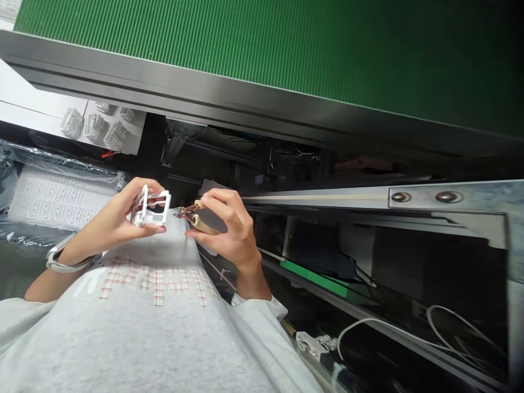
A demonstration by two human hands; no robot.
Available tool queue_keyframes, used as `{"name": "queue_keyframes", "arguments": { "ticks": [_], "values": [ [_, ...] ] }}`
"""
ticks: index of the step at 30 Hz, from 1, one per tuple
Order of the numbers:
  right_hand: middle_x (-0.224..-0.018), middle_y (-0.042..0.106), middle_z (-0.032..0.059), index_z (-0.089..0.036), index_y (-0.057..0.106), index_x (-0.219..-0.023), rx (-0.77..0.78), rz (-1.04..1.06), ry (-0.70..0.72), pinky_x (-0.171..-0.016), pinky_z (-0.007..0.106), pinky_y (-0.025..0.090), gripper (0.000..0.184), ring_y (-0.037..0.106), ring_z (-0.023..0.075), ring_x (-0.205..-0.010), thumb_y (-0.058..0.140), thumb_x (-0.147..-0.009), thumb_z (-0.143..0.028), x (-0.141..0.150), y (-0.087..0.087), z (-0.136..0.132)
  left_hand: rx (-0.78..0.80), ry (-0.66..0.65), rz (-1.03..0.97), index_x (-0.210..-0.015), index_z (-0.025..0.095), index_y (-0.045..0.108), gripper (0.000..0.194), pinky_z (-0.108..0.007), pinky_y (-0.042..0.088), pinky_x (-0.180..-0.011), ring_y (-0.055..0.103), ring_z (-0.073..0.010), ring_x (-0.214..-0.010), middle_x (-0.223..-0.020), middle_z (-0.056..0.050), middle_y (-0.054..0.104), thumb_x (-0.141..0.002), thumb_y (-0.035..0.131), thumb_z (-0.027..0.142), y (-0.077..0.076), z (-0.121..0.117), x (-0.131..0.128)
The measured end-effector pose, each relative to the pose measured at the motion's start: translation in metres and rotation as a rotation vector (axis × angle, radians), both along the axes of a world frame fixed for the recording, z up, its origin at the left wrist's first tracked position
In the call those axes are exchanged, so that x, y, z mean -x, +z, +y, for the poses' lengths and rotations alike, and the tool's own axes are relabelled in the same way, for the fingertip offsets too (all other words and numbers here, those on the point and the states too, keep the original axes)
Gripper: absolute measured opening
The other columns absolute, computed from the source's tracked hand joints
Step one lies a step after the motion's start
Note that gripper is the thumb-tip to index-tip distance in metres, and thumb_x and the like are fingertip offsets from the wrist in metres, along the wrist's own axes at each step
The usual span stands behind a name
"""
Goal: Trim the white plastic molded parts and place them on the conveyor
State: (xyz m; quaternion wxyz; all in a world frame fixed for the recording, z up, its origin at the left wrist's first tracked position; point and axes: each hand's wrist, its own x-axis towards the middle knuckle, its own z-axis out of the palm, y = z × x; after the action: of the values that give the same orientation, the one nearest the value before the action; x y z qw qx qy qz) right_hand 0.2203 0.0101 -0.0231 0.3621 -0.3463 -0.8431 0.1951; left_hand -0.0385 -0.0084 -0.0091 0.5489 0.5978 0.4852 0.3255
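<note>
- The white plastic frame (153, 219) is pinched between thumb and fingers of the left hand (117, 218), above the lap.
- The nippers (189, 212) are gripped by their pale handles in the right hand (235, 226), tips pointed at the frame.
- A positioning step is judged to be in hand; steady hold and careful tip alignment are called for.
- Whether the frame is touched cannot be told; its far side is partly covered by fingers.
- Beyond, the green ribbed mat (184, 41) is cut off by the view's edge.
</note>
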Motion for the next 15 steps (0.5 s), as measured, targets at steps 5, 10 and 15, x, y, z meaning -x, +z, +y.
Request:
{"name": "queue_keyframes", "arguments": {
  "ticks": [5, 10, 15],
  "values": [
    [-0.114, 0.067, 0.0094, -0.031, 0.054, -0.137, -0.027, 0.009, 0.013, -0.087, 0.047, 0.06, 0.059, 0.066, 0.0251, -0.1, 0.079, -0.086, -0.044, 0.003, -0.001, 0.0, 0.04, 0.025, -0.005, -0.111, 0.022, 0.055, 0.046, -0.022, 0.049, -0.064, 0.057, -0.0127, -0.074, -0.096, -0.002, 0.061, -0.08, 0.082, 0.043, 0.001, -0.006, -0.001],
    [-0.114, 0.07, 0.0094, -0.03, 0.06, -0.136, -0.003, 0.041, 0.03, -0.089, 0.048, 0.06, 0.059, 0.067, 0.026, -0.101, 0.083, -0.083, -0.04, 0.004, 0.003, -0.003, 0.056, 0.003, -0.025, -0.112, 0.023, 0.057, 0.046, -0.027, 0.053, -0.067, 0.06, -0.0161, -0.076, -0.1, -0.004, 0.063, -0.079, 0.082, 0.041, 0.003, -0.006, 0.002],
    [-0.112, 0.071, 0.0095, -0.03, 0.063, -0.131, 0.007, 0.017, 0.006, -0.086, 0.048, 0.061, 0.051, 0.069, 0.0262, -0.1, 0.081, -0.085, -0.041, 0.004, 0.009, -0.008, 0.061, -0.011, 0.008, -0.114, 0.025, 0.057, 0.046, -0.029, 0.052, -0.066, 0.06, -0.0175, -0.075, -0.101, -0.004, 0.064, -0.078, 0.082, 0.042, 0.004, -0.005, 0.005]
  ]
}}
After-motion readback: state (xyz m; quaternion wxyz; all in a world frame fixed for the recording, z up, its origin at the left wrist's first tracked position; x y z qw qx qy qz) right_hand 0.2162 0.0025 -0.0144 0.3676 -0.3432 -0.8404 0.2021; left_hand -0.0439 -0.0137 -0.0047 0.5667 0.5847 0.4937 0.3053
